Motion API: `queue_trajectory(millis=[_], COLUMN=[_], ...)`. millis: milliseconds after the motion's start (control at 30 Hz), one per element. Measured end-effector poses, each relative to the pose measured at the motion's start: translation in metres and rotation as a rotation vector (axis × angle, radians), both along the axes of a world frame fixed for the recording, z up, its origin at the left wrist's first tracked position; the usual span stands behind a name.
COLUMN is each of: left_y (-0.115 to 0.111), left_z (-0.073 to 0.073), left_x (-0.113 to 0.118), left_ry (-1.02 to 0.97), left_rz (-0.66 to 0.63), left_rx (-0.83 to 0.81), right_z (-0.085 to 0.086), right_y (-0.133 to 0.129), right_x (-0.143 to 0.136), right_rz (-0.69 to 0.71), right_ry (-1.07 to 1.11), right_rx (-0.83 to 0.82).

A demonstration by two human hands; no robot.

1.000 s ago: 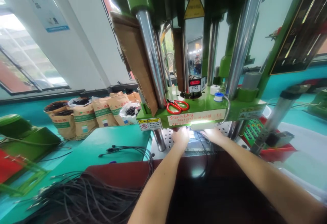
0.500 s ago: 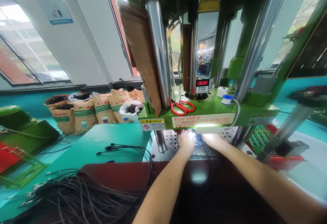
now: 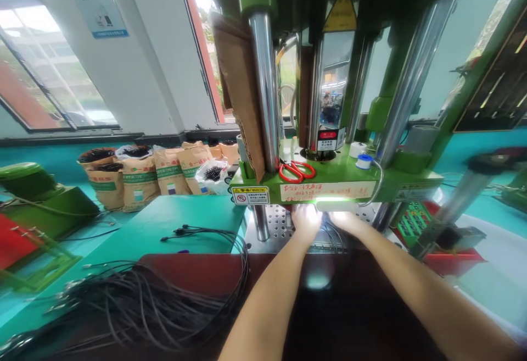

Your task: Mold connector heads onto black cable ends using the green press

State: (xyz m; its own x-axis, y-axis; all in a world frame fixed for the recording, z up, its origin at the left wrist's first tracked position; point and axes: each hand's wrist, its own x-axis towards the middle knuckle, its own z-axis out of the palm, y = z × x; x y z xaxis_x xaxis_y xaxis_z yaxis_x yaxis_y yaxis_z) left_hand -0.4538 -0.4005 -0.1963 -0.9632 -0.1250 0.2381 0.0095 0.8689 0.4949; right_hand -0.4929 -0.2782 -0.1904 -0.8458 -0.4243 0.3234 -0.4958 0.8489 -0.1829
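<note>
My left hand [image 3: 307,220] and my right hand [image 3: 345,220] reach under the front plate of a green press [image 3: 263,185]. They are close together over its perforated metal bed [image 3: 276,217]. Black cables [image 3: 334,238] run out toward me between them. A bright lamp tube [image 3: 335,205] on the plate's edge washes out both hands. Their fingers are hidden by glare and by the plate, so any grip on the cables cannot be made out.
Red-handled scissors [image 3: 297,172] and a blue-rimmed spool [image 3: 364,161] lie on the press plate. A large bundle of black cables [image 3: 156,306] covers the left front; more cable ends [image 3: 185,231] rest on the green table [image 3: 164,212]. Paper sacks [image 3: 140,182] stand behind. Steel columns [image 3: 265,92] flank the press.
My left hand has shifted slightly right, nearer to my right hand. The right hand stays at about the same place, and the whole view has turned a little.
</note>
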Motion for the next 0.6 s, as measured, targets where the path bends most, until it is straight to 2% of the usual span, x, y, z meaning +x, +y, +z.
queue_trajectory(millis=[133,300,600], left_y=[0.006,0.003,0.005], left_z=[-0.007,-0.015,-0.022], left_x=[-0.002,-0.002,0.002], left_ry=[0.000,-0.010,0.088], left_rz=[0.017,0.049,0.003], left_rx=[-0.020,-0.035,-0.103], right_z=[-0.005,-0.015,-0.013], right_y=[-0.003,-0.011,-0.026], right_x=[0.006,0.011,0.010], right_rz=[-0.015,-0.057,-0.148], right_ry=[-0.018,-0.054,-0.073], right_rx=[0.006,0.014,0.032])
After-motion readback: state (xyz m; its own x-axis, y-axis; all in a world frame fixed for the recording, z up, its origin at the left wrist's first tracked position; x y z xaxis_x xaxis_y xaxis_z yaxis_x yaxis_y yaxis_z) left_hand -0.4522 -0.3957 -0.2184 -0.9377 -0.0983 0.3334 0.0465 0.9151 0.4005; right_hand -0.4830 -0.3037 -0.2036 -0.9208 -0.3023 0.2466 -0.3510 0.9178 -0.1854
